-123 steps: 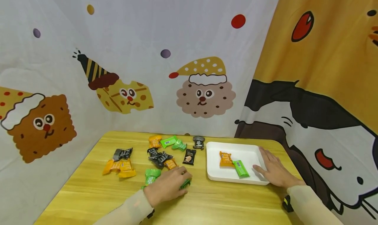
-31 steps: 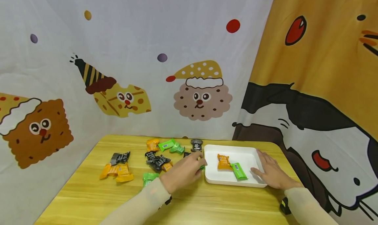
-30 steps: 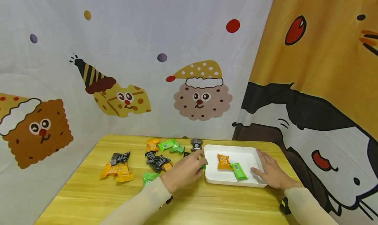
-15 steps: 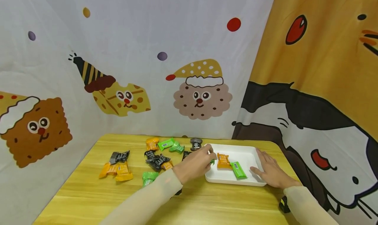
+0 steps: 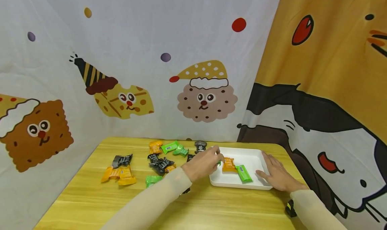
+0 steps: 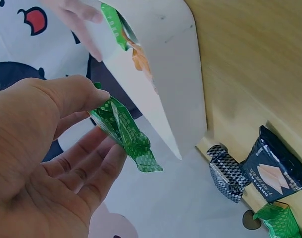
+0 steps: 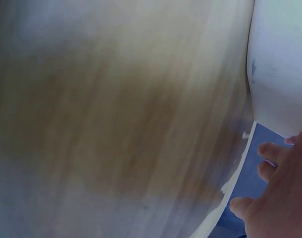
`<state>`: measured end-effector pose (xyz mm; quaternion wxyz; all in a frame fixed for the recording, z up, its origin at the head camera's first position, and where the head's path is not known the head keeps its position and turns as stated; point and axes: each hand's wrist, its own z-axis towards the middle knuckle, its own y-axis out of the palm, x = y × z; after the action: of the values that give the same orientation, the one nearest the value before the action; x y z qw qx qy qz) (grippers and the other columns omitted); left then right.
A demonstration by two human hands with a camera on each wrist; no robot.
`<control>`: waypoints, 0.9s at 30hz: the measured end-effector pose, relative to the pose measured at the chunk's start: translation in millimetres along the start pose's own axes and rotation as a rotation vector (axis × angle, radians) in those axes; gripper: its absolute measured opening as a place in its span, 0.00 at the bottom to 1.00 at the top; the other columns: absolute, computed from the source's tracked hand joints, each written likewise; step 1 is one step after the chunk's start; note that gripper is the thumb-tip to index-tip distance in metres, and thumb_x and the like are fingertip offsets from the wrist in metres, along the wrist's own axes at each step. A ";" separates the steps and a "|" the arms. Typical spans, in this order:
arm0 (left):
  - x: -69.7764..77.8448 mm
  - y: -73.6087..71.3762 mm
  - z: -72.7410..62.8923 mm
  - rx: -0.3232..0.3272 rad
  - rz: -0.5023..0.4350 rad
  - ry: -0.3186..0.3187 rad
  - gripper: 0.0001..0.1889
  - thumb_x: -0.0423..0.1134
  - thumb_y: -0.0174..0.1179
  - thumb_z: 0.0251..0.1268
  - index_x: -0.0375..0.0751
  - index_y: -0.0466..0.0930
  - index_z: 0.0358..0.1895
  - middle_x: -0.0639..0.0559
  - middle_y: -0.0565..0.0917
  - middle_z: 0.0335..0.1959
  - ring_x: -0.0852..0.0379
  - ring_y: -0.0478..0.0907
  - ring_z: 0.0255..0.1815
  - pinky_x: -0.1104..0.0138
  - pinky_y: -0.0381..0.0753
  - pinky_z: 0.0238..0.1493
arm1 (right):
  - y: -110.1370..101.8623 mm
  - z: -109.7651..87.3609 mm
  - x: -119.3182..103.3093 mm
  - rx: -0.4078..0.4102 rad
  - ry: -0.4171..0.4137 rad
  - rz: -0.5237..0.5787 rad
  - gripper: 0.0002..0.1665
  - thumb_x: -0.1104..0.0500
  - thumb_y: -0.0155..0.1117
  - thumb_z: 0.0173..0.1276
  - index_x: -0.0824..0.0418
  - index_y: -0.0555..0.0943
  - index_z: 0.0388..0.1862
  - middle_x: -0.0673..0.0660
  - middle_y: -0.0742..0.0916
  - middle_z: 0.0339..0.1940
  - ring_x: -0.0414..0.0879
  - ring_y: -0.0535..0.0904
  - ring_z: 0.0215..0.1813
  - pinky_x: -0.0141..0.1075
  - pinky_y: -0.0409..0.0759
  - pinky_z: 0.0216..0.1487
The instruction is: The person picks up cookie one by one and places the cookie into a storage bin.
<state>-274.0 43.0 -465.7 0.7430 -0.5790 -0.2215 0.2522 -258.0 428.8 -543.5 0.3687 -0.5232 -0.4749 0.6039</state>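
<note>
My left hand pinches a green wrapped candy between thumb and fingers, over the left side of a white tray. In the head view only a sliver of that candy shows beyond the fingers. Inside the tray lie an orange wrapped candy and a bright green one, side by side. My right hand rests at the tray's right rim, fingers extended along the outside and thumb reaching over the edge. The right wrist view catches part of that hand beside the tray's outer wall.
Left of the tray, black candies, a green candy and an orange one lie scattered on the wooden table. Farther left sit black and orange wrappers. A printed cloth hangs behind.
My left hand has carried the green candy rightward from the loose candies on the table, past the tray's left rim to above the tray. The right hand stays at the right rim.
</note>
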 end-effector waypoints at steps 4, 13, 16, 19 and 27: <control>-1.6 2.3 6.5 -0.028 0.011 0.000 0.16 0.35 0.75 0.82 0.52 0.96 0.66 0.49 0.88 0.63 0.60 0.89 0.56 0.80 0.89 0.50 | 0.7 0.3 -0.1 0.003 -0.001 -0.003 0.66 0.31 0.65 0.87 0.71 0.45 0.98 0.84 0.61 0.93 0.86 0.56 0.92 0.86 0.53 0.89; -6.3 4.4 20.7 -0.060 0.027 0.016 0.15 0.34 0.75 0.82 0.48 0.95 0.65 0.49 0.90 0.60 0.60 0.90 0.55 0.79 0.89 0.54 | 1.4 1.6 1.3 -0.003 0.003 -0.009 0.67 0.30 0.64 0.88 0.71 0.45 0.98 0.84 0.60 0.93 0.86 0.56 0.92 0.86 0.53 0.89; -6.8 5.1 26.3 -0.074 0.044 0.016 0.15 0.34 0.75 0.82 0.48 0.96 0.65 0.50 0.91 0.60 0.61 0.90 0.55 0.80 0.89 0.54 | 1.1 2.2 1.6 -0.007 0.005 -0.002 0.67 0.30 0.64 0.87 0.71 0.45 0.98 0.85 0.60 0.93 0.86 0.55 0.92 0.86 0.53 0.89; -7.3 7.0 32.2 -0.090 0.045 0.008 0.15 0.34 0.76 0.81 0.49 0.96 0.65 0.50 0.91 0.59 0.61 0.90 0.54 0.79 0.89 0.54 | 0.8 2.3 1.3 -0.009 0.007 0.002 0.67 0.30 0.64 0.87 0.71 0.45 0.98 0.85 0.60 0.93 0.87 0.55 0.92 0.86 0.53 0.89; -5.9 15.2 44.2 -0.160 0.052 -0.032 0.15 0.35 0.74 0.83 0.50 0.95 0.66 0.50 0.89 0.60 0.60 0.90 0.54 0.77 0.91 0.54 | 0.1 1.3 -0.4 -0.005 0.005 0.003 0.66 0.32 0.65 0.87 0.71 0.45 0.98 0.86 0.60 0.93 0.87 0.55 0.91 0.86 0.53 0.89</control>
<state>-307.9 75.4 -470.5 0.6839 -0.6381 -0.2374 0.2623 -259.2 428.1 -543.5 0.3677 -0.5266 -0.4746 0.6019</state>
